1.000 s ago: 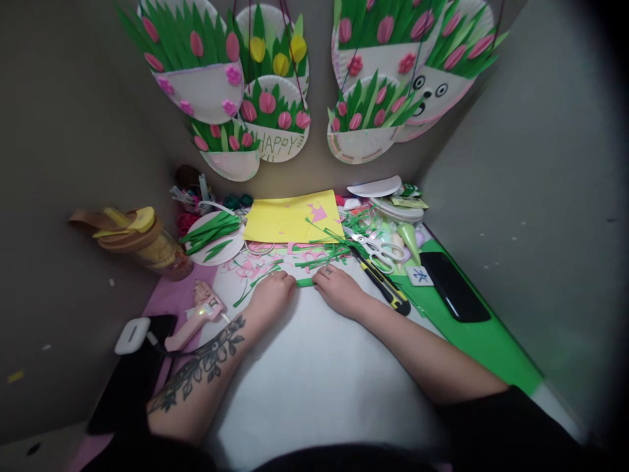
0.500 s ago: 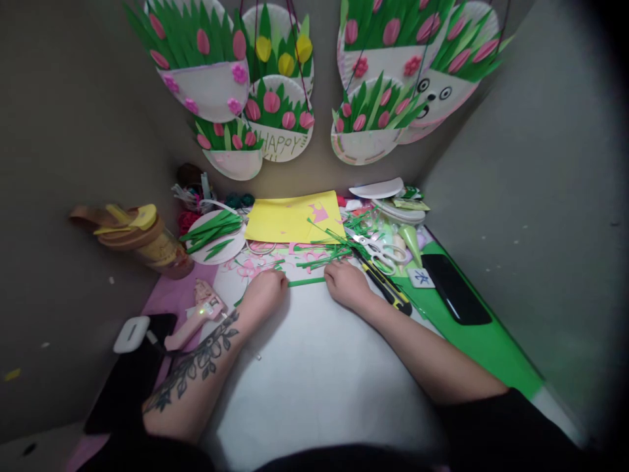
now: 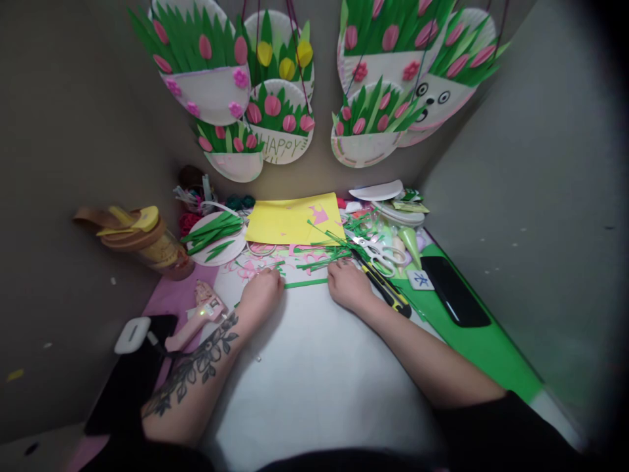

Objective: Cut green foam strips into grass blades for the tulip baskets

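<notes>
A narrow green paper strip point(image 3: 306, 284) stretches sideways across the white work surface. My left hand point(image 3: 263, 292) is closed on its left end, and my right hand point(image 3: 348, 283) is closed on its right end. The fingertips of both hands are mostly hidden behind the knuckles. Just beyond the hands lie pink paper scraps point(image 3: 248, 265) and thin green offcuts point(image 3: 322, 262). White-handled scissors point(image 3: 381, 252) and a yellow-and-black utility knife point(image 3: 393, 295) rest to the right of my right hand.
A pink glue gun point(image 3: 199, 321) lies beside my left forearm. Yellow paper point(image 3: 289, 219) sits at the back, left of it a paper plate point(image 3: 196, 261) with cut green leaves. A lidded cup point(image 3: 152, 242) stands left; a black phone point(image 3: 455, 292) lies right. Paper-plate flower baskets point(image 3: 287, 145) hang ahead.
My left hand has shifted slightly left and my right hand slightly right, so a little more of the green strip shows between them. The view has tilted up slightly.
</notes>
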Tool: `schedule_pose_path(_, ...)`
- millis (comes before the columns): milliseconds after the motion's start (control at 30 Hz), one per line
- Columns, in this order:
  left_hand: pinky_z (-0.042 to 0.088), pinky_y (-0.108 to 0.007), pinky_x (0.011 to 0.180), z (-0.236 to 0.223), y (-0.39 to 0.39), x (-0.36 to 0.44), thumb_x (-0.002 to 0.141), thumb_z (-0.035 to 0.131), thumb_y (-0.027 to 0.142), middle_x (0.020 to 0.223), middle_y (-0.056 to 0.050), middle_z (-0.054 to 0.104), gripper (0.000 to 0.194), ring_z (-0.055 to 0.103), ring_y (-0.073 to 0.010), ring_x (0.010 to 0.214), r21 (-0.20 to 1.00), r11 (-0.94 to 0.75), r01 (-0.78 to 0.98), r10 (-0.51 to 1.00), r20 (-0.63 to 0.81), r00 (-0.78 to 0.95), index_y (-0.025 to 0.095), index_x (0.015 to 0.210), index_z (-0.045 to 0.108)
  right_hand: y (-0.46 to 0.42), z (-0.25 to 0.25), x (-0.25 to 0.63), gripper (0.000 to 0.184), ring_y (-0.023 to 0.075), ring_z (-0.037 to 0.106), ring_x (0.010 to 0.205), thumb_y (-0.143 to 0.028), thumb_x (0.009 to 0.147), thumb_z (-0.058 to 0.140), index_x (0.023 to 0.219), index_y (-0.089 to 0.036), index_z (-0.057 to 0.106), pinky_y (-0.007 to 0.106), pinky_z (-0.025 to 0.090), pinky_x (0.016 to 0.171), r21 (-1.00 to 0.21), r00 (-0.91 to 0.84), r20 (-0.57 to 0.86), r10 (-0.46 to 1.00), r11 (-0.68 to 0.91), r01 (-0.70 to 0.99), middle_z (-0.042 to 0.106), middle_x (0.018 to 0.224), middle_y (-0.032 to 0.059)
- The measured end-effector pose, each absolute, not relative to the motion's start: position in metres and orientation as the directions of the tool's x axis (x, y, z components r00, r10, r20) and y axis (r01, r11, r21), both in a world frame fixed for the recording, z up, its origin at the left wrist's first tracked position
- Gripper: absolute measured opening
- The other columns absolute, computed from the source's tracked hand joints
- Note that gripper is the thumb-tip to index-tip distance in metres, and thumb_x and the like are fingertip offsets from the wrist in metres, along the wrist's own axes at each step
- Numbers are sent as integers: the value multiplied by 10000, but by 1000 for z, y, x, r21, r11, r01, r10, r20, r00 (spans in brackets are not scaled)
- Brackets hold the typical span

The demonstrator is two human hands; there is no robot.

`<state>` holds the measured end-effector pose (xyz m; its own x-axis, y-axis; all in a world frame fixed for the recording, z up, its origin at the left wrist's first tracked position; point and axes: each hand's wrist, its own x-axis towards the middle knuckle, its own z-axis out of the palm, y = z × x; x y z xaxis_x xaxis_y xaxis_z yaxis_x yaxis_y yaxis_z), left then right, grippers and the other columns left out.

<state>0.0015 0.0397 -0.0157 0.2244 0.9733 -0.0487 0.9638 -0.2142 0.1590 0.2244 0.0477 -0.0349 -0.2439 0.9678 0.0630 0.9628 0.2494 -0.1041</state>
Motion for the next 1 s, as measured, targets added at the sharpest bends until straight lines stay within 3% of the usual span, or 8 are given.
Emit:
schedule_pose_path(67, 405, -292, 694, -14, 38, 1, 884, 409, 168, 960, -96, 616, 269, 574, -211, 836, 169, -293, 941, 954, -13, 299, 162, 1025, 638, 48, -38, 227, 215, 273, 508, 959, -151, 880, 426, 986, -170, 613, 338, 376, 735, -144, -267, 88, 960, 278, 950, 612, 979, 131)
schedule_pose_path(167, 382, -287, 723, -16, 38, 1, 916, 436, 201, 954, -46, 584, 290, 531, -205, 884, 145, -521, 841, 852, 34, 522, 286, 1100, 643, 51, -44, 232, 289, 238, 486, 986, -76, 879, 414, 1019, -207, 631, 329, 374, 809, -222, -449, 115, 886, 463, 858, 594, 1024, 99)
schedule_pose_path(267, 367, -297, 724, -19, 39, 2, 932, 453, 290, 897, -41, 575, 264, 502, -215, 878, 79, -615, 785, 788, 39, 614, 310, 1093, 661, 54, -49, 235, 310, 230, 447, 1070, -155, 920, 453, 1129, -293, 635, 365, 344, 906, -229, -640, 168, 750, 661, 714, 568, 1123, 73)
schedule_pose_path(367, 366, -305, 717, -19, 39, 5, 936, 442, 325, 887, -54, 574, 270, 502, -221, 882, 20, -612, 790, 791, 16, 612, 276, 1069, 671, 53, -49, 234, 325, 243, 412, 1136, -257, 940, 476, 1218, -373, 598, 408, 308, 945, -162, -715, 210, 667, 745, 647, 551, 1205, 62)
schedule_pose_path(567, 395, -342, 697, 3, 28, 8, 924, 420, 234, 899, -104, 595, 276, 551, -266, 904, -106, -546, 831, 836, -137, 532, 186, 1004, 680, 42, -45, 243, 267, 256, 432, 1131, -212, 915, 503, 1087, -295, 690, 384, 323, 877, -91, -586, 185, 788, 608, 789, 606, 1160, 71)
schedule_pose_path(800, 429, -365, 708, 16, 20, 9, 852, 419, 113, 905, -161, 622, 283, 583, -280, 900, -89, -375, 923, 910, -227, 348, 92, 894, 698, 38, -39, 257, 236, 276, 397, 1208, -135, 855, 513, 903, -218, 729, 395, 305, 903, -54, -457, 146, 877, 469, 882, 638, 1138, 72)
schedule_pose_path(933, 434, -351, 719, 14, 25, 4, 837, 420, 110, 908, -162, 610, 280, 582, -276, 905, -93, -323, 942, 934, -192, 301, 102, 885, 696, 39, -37, 259, 233, 267, 472, 1106, -118, 830, 504, 871, -197, 720, 387, 338, 890, -152, -408, 195, 892, 439, 886, 659, 1062, 78)
schedule_pose_path(1000, 438, -336, 718, 12, 27, 0, 834, 412, 108, 958, -144, 605, 286, 584, -259, 901, -37, -277, 960, 952, -143, 270, 132, 916, 685, 40, -39, 259, 238, 247, 510, 1022, -109, 832, 479, 886, -175, 701, 366, 369, 876, -248, -341, 250, 906, 400, 882, 661, 1003, 92)
